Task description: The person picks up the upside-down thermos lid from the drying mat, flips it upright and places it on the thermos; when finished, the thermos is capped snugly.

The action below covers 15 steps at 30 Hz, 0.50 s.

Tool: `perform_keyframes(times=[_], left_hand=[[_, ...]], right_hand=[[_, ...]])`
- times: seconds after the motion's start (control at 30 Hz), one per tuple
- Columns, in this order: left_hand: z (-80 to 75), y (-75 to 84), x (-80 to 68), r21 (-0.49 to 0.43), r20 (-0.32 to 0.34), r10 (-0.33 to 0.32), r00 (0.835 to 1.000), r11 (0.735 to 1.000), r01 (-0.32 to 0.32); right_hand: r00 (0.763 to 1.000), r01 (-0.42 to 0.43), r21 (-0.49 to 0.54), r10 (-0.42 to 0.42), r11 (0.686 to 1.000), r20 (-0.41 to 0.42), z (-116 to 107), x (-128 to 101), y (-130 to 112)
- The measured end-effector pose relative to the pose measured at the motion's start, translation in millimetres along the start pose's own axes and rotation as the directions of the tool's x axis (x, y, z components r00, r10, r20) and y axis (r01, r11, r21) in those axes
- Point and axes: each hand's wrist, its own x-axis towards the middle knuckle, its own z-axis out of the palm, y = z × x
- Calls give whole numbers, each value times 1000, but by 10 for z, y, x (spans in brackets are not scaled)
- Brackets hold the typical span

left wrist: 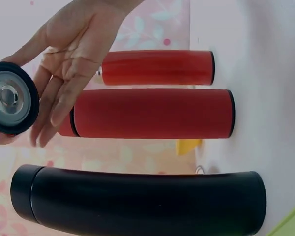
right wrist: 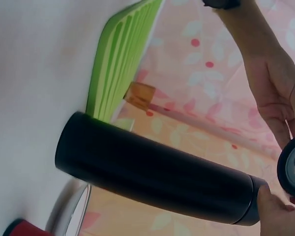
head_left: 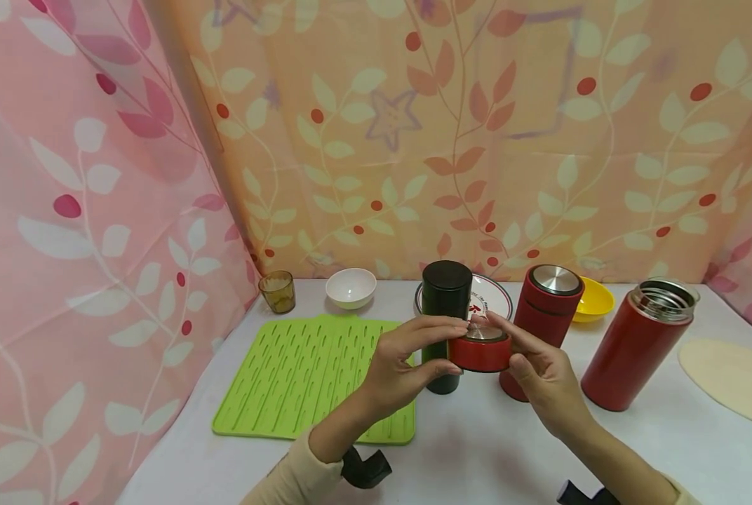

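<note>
A red flask lid (head_left: 480, 355) with a silver top is held up over the table by both hands. My left hand (head_left: 400, 359) pinches its left side between fingers and thumb; my right hand (head_left: 545, 379) touches the right side with fingertips and thumb. The lid's underside, a black-rimmed grey disc (left wrist: 10, 98), shows in the left wrist view. Behind the hands stand a black flask (head_left: 447, 291) and a dark red flask (head_left: 543, 308) with its lid on. To the right, a red flask (head_left: 635, 351) stands uncapped, its steel mouth bare.
A lime green ribbed mat (head_left: 300, 379) lies left. Along the back are an amber glass (head_left: 278, 293), a white bowl (head_left: 351, 287), a rimmed plate (head_left: 497, 294) partly hidden by the black flask, and a yellow bowl (head_left: 593, 301). A cream round mat (head_left: 732, 379) lies far right.
</note>
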Motion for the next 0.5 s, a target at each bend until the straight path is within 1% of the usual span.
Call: perform_keyframes(times=[0.07,0.1,0.13,0.2,0.23,0.33,0.4,0.43,0.5], left_hand=[[8,1,7,18,8,44,999,999,-44],[14,-2,9,19,8,47,999,999,-47],[22,-4,9,-1,7,36,999,999,-36],[42,-10,7,-65,7,-18,1000,998,18],[54,-11,3,-102,8,-52,999,993,53],[95,-4,-8,-198,17,-152,988,968,152],[117,5,-15,-210,27,-179,983,961,181],[125,9,-16,-208,30,-180,983,961,182],[137,11,-14,-191,36,-164,986,967,168]], right_hand=[[1000,4,34,-3,999,-10,3,-5,-2],[1000,10,52,-9,999,-17,5,-4,-6],[999,32,69,-30,997,-27,8,-2,-8],[995,88,92,-84,992,-47,15,2,-9],[992,116,77,-112,990,-58,19,-1,-9],[981,185,43,-183,982,-59,35,-17,-3],[972,231,17,-230,973,-45,41,-29,0],[965,260,16,-259,965,-33,40,-32,2],[949,314,45,-314,948,-10,32,-30,-1]])
